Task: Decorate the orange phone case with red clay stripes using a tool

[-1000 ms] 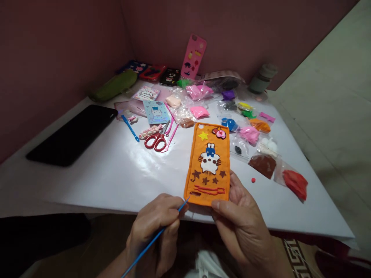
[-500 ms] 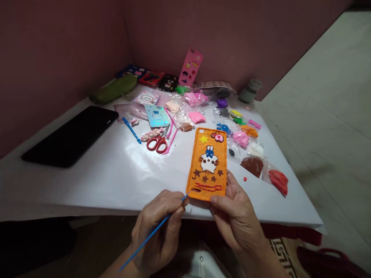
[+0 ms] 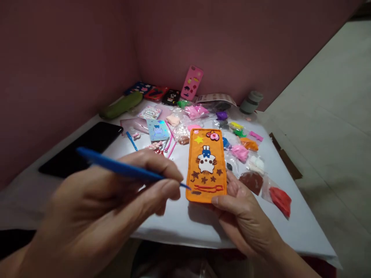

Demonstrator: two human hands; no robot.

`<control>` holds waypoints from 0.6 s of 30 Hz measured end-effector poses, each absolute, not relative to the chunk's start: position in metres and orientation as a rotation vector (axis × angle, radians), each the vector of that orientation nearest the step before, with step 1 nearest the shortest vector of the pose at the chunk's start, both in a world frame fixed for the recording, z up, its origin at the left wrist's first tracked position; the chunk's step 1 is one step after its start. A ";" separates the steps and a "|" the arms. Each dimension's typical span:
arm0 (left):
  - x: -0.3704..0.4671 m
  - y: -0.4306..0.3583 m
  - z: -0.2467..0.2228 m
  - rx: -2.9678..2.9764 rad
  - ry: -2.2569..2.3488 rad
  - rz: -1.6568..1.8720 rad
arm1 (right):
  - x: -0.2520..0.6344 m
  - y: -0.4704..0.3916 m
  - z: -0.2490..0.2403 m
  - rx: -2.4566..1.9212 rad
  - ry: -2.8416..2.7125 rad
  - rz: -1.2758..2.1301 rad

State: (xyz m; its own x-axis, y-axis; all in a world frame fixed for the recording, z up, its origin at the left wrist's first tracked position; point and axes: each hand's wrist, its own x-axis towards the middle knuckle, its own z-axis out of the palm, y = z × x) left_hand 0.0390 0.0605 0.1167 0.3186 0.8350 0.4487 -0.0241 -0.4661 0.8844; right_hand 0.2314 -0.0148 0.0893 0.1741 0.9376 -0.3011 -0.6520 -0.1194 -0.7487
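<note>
My right hand (image 3: 246, 216) grips an orange phone case (image 3: 193, 162) by its lower right corner, thumb on the front. A white cat with a blue bow, brown stars, a yellow star, a pink heart-like shape and red lines decorate it. A short brown strip (image 3: 196, 193) lies near its bottom edge. My left hand (image 3: 116, 208), large and close to the camera, pinches a thin blue modelling tool (image 3: 121, 168). The tool's fine tip points right, at the case's lower left beside the brown strip; whether it touches, I cannot tell.
Bags of coloured clay, such as red (image 3: 280, 200) and brown (image 3: 251, 182), lie on the right of the white table. A black tablet (image 3: 87, 144) and green pouch (image 3: 121, 105) are at left. A pink phone case (image 3: 192, 83) leans on the wall; a jar (image 3: 251, 102) stands behind.
My left hand has come up, leftward and closer to the camera; the tool now slopes down to the right. The view has tilted up slightly. The case remains in my right hand.
</note>
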 end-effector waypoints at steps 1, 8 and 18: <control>0.045 0.070 0.126 1.828 0.744 1.200 | 0.232 -0.008 0.092 -0.934 -0.398 1.433; 0.075 0.126 0.123 1.606 0.619 0.987 | 0.233 0.019 0.082 -0.764 -0.476 1.500; 0.062 0.131 0.088 1.491 0.608 0.961 | 0.240 0.021 0.069 -0.709 -0.360 1.550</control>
